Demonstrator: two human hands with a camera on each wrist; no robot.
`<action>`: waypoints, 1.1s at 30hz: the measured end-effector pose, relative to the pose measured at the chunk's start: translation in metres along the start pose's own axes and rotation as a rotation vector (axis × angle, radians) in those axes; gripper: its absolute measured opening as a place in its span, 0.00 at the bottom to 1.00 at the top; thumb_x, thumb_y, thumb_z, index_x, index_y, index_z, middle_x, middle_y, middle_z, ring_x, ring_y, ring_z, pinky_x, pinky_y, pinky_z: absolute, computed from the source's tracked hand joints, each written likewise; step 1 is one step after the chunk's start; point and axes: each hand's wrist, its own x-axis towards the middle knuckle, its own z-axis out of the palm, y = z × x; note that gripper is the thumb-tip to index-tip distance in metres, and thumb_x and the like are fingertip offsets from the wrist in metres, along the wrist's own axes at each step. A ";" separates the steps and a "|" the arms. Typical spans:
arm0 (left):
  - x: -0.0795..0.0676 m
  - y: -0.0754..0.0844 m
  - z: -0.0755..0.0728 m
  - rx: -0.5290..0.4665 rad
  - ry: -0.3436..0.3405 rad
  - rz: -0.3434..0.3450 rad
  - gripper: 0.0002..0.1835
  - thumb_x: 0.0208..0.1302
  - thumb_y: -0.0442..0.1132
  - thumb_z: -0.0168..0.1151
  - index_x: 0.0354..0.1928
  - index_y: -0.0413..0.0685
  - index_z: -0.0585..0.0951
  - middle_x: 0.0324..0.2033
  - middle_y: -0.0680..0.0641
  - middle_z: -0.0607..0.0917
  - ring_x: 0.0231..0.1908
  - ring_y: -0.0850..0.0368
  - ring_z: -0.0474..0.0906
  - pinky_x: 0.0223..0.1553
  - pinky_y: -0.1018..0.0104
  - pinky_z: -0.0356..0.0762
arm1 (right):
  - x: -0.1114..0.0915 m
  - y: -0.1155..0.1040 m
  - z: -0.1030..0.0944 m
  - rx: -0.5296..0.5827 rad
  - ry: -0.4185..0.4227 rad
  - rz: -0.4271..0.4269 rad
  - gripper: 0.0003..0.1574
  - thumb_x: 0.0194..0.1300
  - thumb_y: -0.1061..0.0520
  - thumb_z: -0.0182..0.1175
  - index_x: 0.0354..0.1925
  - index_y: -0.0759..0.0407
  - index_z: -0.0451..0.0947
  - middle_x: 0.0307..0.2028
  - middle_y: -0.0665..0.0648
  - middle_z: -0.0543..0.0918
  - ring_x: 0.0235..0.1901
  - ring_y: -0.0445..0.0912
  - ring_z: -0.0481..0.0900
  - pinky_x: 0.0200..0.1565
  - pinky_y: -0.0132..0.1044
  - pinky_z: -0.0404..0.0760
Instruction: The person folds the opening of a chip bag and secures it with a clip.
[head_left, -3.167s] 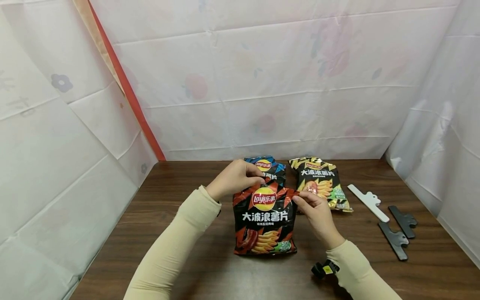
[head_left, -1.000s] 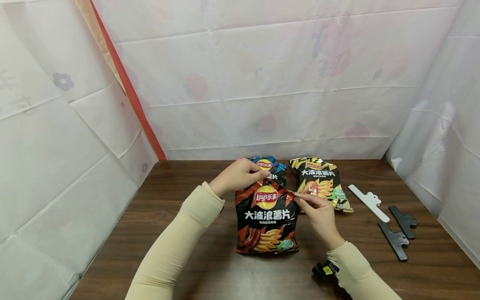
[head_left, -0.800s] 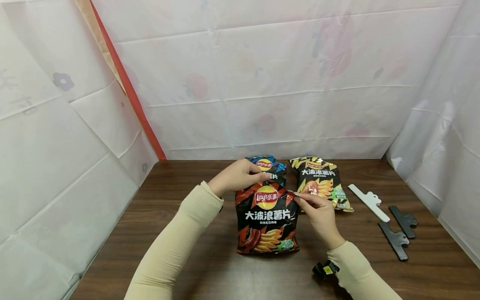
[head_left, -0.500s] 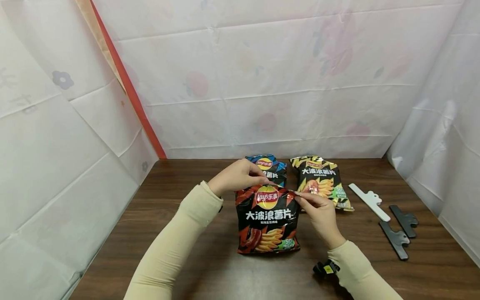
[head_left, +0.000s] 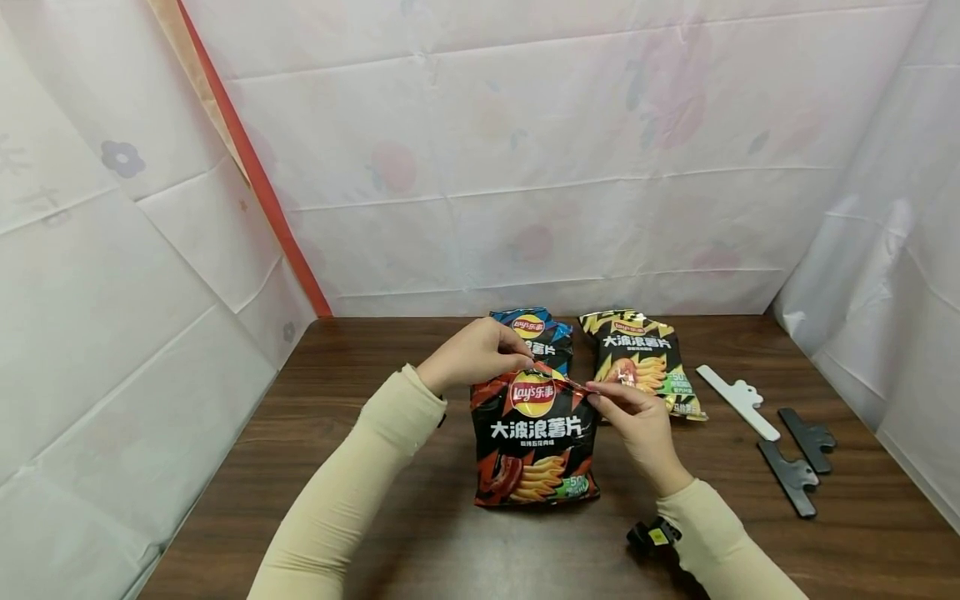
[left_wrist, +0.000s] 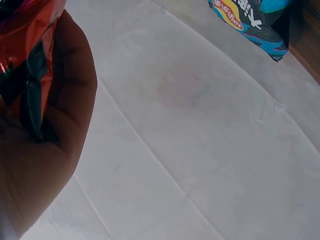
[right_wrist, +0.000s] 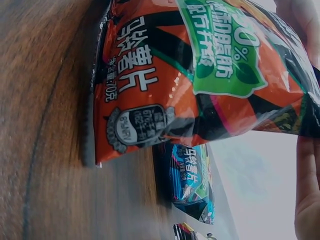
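Bag (head_left: 534,450), red-black, left hand (head_left: 476,354) and right hand (head_left: 642,429) pinching top, 3 clips (head_left: 737,402)

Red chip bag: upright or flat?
Upright: the red Lay's bag has its bottom edge down at the wooden table, with the left hand and right hand pinching its top.

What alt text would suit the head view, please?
A person's left hand and right hand pinch the top edge of a red chip bag. Behind it are a blue bag and a yellow bag; three clips lie at right.
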 end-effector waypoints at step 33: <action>0.000 -0.004 0.002 0.030 0.026 0.021 0.07 0.67 0.43 0.64 0.38 0.54 0.89 0.27 0.56 0.87 0.17 0.64 0.67 0.25 0.69 0.67 | 0.008 -0.012 0.000 -0.107 -0.159 0.178 0.22 0.70 0.56 0.60 0.53 0.72 0.79 0.40 0.35 0.85 0.43 0.32 0.81 0.44 0.28 0.80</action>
